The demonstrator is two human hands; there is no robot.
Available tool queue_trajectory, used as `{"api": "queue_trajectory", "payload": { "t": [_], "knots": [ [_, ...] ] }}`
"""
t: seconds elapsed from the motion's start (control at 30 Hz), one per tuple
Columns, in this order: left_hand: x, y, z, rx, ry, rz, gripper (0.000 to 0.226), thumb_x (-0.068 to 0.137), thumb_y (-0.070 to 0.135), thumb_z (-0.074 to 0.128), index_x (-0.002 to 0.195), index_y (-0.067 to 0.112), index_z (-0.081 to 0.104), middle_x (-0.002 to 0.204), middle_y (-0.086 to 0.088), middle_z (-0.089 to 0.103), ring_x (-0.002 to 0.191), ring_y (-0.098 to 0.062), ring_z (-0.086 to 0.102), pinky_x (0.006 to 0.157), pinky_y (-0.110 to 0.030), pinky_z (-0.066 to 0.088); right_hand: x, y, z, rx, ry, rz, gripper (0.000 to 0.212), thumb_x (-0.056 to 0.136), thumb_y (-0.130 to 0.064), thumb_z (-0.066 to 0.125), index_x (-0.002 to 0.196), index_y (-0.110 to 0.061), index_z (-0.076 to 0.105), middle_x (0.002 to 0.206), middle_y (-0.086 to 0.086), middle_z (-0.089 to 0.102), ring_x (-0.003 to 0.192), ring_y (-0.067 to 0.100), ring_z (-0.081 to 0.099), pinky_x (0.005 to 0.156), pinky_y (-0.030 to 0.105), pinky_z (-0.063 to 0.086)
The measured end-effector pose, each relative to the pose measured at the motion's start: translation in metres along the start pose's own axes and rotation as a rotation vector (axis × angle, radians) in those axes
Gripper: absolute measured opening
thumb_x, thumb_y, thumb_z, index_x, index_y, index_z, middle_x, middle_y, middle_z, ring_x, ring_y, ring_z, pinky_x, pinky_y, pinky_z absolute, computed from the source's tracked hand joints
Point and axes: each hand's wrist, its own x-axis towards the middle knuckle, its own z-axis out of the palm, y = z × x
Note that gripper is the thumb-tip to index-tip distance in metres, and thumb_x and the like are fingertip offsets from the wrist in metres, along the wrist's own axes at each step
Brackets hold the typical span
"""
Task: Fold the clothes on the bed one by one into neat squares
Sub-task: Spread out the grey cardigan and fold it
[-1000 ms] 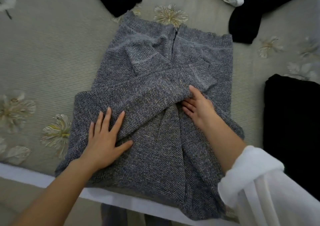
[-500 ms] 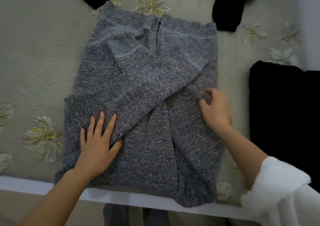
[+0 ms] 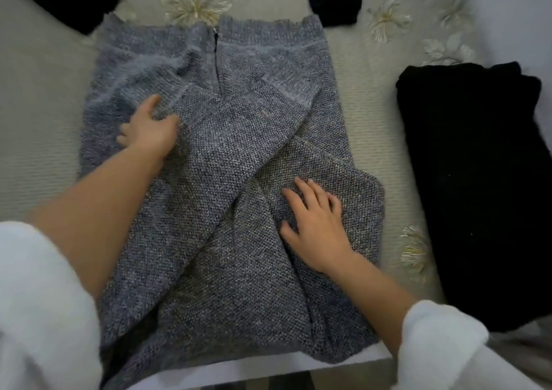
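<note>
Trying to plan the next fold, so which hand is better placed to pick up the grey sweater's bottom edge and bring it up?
Probably the right hand. It lies flat on the lower part of the grey sweater, nearer the bottom edge. The left hand is further up, at the folded sleeve.

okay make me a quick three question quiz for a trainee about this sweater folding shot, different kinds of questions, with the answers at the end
1. True or false: both sleeves of the grey knit sweater are already crossed over its front.
2. Which hand rests flat, fingers spread, on the sweater? A) left hand B) right hand
3. Fill in: the folded garment on the bedspread to the right of the sweater is ____ in colour.

Key
1. True.
2. B: the right hand lies flat; the left hand is at a sleeve edge, blurred.
3. Black: the folded black garment.
</note>
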Motion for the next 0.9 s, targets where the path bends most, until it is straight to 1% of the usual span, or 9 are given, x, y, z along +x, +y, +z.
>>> {"api": "queue_trajectory", "payload": {
  "t": [0.17,0.27,0.37,0.43,0.53,0.63,0.73,0.8,0.9],
  "knots": [
    [0.025,0.005,-0.006,0.015,0.093,-0.058,0.043,0.068,0.034,0.079,0.107,0.041,0.062,0.145,-0.009,0.038,0.130,-0.035,0.037,0.109,-0.047,0.035,0.002,0.007,-0.007,0.010,-0.005,-0.011,0.054,0.096,-0.041,0.041,0.146,-0.027,0.028,0.158,-0.004,0.014,0.145,0.018,0.002,0.115,0.043,0.004],
    [0.022,0.006,-0.009,0.009,0.090,-0.005,0.064,0.076,0.030,0.077,0.131,0.041,0.046,0.147,-0.010,0.026,0.133,-0.037,0.030,0.108,-0.050,0.034,0.005,0.003,-0.009,0.033,-0.003,0.010,0.052,0.096,-0.040,0.042,0.144,-0.027,0.030,0.156,-0.004,0.017,0.144,0.017,0.005,0.114,0.042,0.005],
    [0.021,0.012,-0.012,0.118,0.107,0.059,0.078,0.082,0.031,0.072,0.147,0.033,0.028,0.151,-0.010,0.029,0.140,-0.034,0.017,0.112,-0.054,0.023,0.010,-0.002,-0.008,0.032,0.029,0.045,0.049,0.094,-0.041,0.044,0.139,-0.026,0.036,0.151,-0.003,0.025,0.141,0.018,0.016,0.112,0.043,0.012],
    [0.020,0.012,-0.014,0.306,0.167,0.180,0.077,0.083,0.033,0.070,0.147,0.030,0.028,0.149,-0.009,0.034,0.140,-0.032,0.018,0.110,-0.057,0.019,0.016,-0.005,-0.008,0.030,0.056,0.077,0.045,0.092,-0.042,0.045,0.133,-0.025,0.041,0.145,-0.002,0.032,0.135,0.020,0.024,0.109,0.043,0.018],
    [0.007,0.010,-0.016,0.441,0.264,0.406,0.061,0.090,0.023,0.061,0.145,0.023,0.035,0.144,-0.011,0.039,0.132,-0.033,0.032,0.106,-0.052,0.027,0.025,-0.009,-0.009,0.035,0.104,0.116,0.036,0.091,-0.039,0.046,0.123,-0.023,0.045,0.134,-0.001,0.037,0.125,0.020,0.031,0.104,0.042,0.023],
    [0.003,0.015,-0.027,0.277,0.279,0.673,0.044,0.089,0.002,0.050,0.132,0.013,0.054,0.125,-0.014,0.050,0.110,-0.033,0.050,0.090,-0.036,0.039,0.027,-0.009,-0.007,0.045,0.181,0.115,0.032,0.090,-0.035,0.047,0.118,-0.020,0.051,0.128,0.000,0.043,0.122,0.020,0.034,0.103,0.041,0.023],
    [0.012,0.025,-0.051,0.165,0.359,0.879,0.037,0.085,-0.001,0.042,0.111,0.009,0.066,0.102,-0.008,0.047,0.100,-0.030,0.051,0.082,-0.032,0.040,0.022,-0.007,-0.006,0.037,0.333,0.100,0.038,0.087,-0.038,0.041,0.117,-0.019,0.054,0.127,0.001,0.050,0.122,0.017,0.034,0.101,0.040,0.019],
    [0.029,0.025,-0.063,0.145,0.435,0.825,0.039,0.083,0.003,0.038,0.107,0.010,0.068,0.103,-0.004,0.042,0.101,-0.029,0.050,0.088,-0.032,0.040,0.020,-0.006,-0.007,0.006,0.370,0.098,0.041,0.087,-0.040,0.041,0.120,-0.019,0.052,0.132,0.004,0.049,0.125,0.020,0.033,0.101,0.044,0.018],
    [0.055,0.006,-0.063,0.109,0.460,0.579,0.043,0.085,0.008,0.036,0.119,0.009,0.063,0.120,-0.013,0.046,0.111,-0.032,0.050,0.102,-0.029,0.038,0.019,-0.007,-0.001,-0.080,0.242,0.115,0.054,0.090,-0.048,0.036,0.137,-0.023,0.042,0.149,0.007,0.035,0.139,0.023,0.020,0.107,0.050,0.011]
  ]
}}
